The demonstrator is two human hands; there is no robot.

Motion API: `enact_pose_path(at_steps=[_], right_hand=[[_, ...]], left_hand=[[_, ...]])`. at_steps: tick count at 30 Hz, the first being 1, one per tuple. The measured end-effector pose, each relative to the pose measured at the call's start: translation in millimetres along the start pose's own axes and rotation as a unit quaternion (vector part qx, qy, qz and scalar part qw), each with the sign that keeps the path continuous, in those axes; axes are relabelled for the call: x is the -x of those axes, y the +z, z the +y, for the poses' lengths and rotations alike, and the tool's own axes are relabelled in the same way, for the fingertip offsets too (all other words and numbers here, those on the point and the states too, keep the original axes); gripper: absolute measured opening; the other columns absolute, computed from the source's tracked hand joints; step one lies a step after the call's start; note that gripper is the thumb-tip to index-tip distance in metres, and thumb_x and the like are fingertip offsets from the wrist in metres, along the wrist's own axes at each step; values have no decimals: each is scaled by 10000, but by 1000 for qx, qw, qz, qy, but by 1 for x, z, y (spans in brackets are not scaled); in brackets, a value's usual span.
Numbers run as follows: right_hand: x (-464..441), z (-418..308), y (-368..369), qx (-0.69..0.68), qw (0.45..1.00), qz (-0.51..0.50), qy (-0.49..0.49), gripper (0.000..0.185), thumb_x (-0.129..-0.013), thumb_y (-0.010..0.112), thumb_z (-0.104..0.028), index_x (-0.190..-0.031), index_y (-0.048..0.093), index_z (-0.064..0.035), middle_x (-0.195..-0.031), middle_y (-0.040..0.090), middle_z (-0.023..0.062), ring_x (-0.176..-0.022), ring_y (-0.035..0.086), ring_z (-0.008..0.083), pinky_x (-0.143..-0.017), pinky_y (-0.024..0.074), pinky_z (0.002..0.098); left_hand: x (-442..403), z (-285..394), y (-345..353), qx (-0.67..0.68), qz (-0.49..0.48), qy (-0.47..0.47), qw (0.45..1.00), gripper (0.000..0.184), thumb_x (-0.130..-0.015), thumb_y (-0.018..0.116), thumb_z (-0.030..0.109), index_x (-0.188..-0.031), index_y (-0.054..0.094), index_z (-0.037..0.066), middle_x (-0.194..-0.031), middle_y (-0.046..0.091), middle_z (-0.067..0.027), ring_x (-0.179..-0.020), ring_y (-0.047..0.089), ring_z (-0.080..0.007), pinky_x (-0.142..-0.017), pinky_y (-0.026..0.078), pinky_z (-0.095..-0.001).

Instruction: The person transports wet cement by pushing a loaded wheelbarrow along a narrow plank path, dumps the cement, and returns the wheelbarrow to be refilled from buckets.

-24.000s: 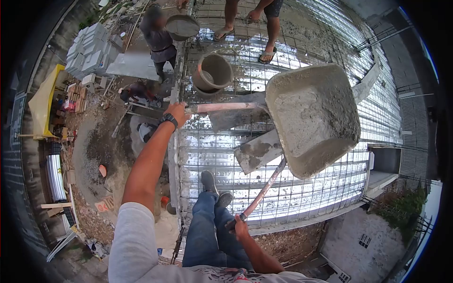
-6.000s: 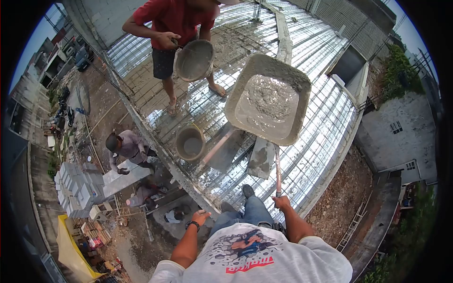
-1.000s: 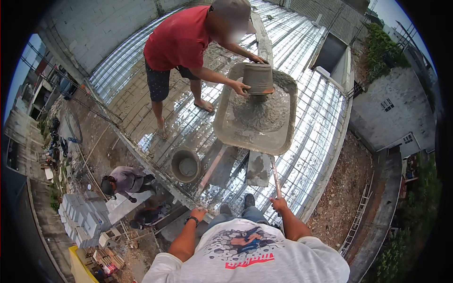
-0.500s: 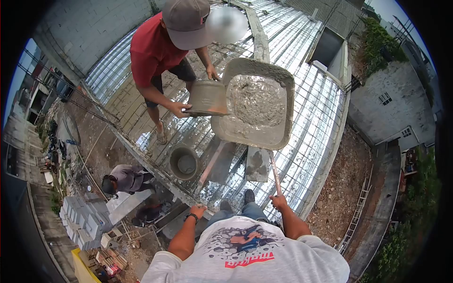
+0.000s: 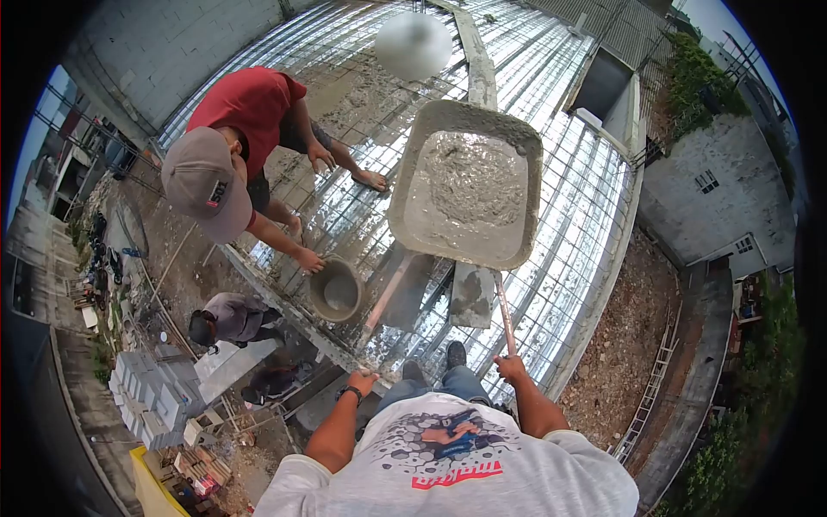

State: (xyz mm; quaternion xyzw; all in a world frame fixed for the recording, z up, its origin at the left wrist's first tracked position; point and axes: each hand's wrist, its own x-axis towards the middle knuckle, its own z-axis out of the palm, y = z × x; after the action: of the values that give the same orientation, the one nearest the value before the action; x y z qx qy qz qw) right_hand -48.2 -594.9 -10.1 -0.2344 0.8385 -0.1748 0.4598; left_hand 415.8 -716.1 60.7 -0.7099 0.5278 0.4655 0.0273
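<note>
In front of me stands a wheelbarrow, its tray holding wet grey concrete. My left hand is closed at the end of the left wheelbarrow handle. My right hand is wrapped round the right wheelbarrow handle. Left of the tray sits a grey bucket with some grey residue inside. A co-worker in a red shirt and cap bends over it, one hand at its rim.
Wire mesh covers the shiny metal decking around the wheelbarrow. A board lies under the tray. The deck's left edge drops to lower ground, where another person bends near stacked blocks. An opening is at upper right.
The co-worker has moved left and bent down, reaching to the standing bucket. The bucket tipped at the tray's edge is gone from sight. My hands stay on the handles.
</note>
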Motion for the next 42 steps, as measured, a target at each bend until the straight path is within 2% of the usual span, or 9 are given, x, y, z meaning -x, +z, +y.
enact_pose_path(at_steps=[6,12,15,25,28,31,37,39,42], right_hand=[[32,-39,-21,-51,993,-84,62,356,-880,684,-370,-896,634,-18,-693,625,65,-546,589,166,-455,435,327],[43,-53,-30,-92,987,-82,98,315,-875,686,-335,-904,600,-33,-671,589,54,-508,517,151,-432,383,309],[33,-44,-34,-113,985,-105,82,297,-878,670,-304,-900,597,-17,-702,606,71,-533,545,166,-434,401,328],[15,-75,-67,-12,994,-86,72,234,-914,598,-279,-973,616,-53,-724,596,61,-548,532,146,-454,383,302],[11,-82,-63,-49,995,-68,60,237,-914,614,-283,-971,613,-53,-724,595,54,-520,507,131,-424,358,282],[0,-68,-51,-18,998,-65,-18,244,-913,629,-275,-937,615,-33,-724,605,60,-531,518,130,-433,374,288],[5,-12,-12,-92,993,-66,23,286,-871,690,-255,-944,642,17,-638,569,22,-522,506,101,-452,384,259],[-38,73,24,-16,1000,-3,6,404,-833,731,-301,-1015,611,39,-745,627,104,-626,605,200,-568,480,329],[5,51,33,120,973,198,1,542,-790,759,-350,-1087,557,56,-924,646,217,-842,651,358,-758,507,432]], left_hand=[[-12,-8,3,-58,-3,-38,998,551,-787,714,451,-1115,683,9,-1131,654,-244,-1076,631,-337,-905,495,-405],[-21,-19,18,13,39,-8,999,471,-797,690,425,-1101,709,66,-1069,696,-170,-1003,659,-306,-877,494,-390],[-7,-3,11,33,-3,-30,999,563,-802,670,442,-1197,641,42,-1221,631,-190,-1142,592,-341,-969,456,-395],[26,-14,35,102,0,-33,994,486,-793,664,415,-1125,669,60,-1144,649,-220,-1078,612,-383,-921,481,-422],[6,-51,66,40,-20,-82,996,487,-775,704,410,-1113,694,58,-1062,703,-156,-1031,655,-305,-916,488,-382],[14,-57,55,96,-62,-81,990,553,-774,682,433,-1131,661,11,-1130,644,-254,-1103,602,-385,-939,474,-408],[-11,-63,31,128,35,-96,986,804,-760,745,417,-1363,460,-33,-1290,564,-242,-1208,539,-361,-1005,432,-403],[-21,-46,13,133,115,-100,979,887,-724,780,436,-1388,425,-33,-1323,538,-240,-1224,523,-362,-1022,418,-411],[-65,-41,1,53,185,-53,980,946,-674,812,471,-1375,437,-42,-1317,541,-245,-1213,533,-355,-1019,421,-412]])
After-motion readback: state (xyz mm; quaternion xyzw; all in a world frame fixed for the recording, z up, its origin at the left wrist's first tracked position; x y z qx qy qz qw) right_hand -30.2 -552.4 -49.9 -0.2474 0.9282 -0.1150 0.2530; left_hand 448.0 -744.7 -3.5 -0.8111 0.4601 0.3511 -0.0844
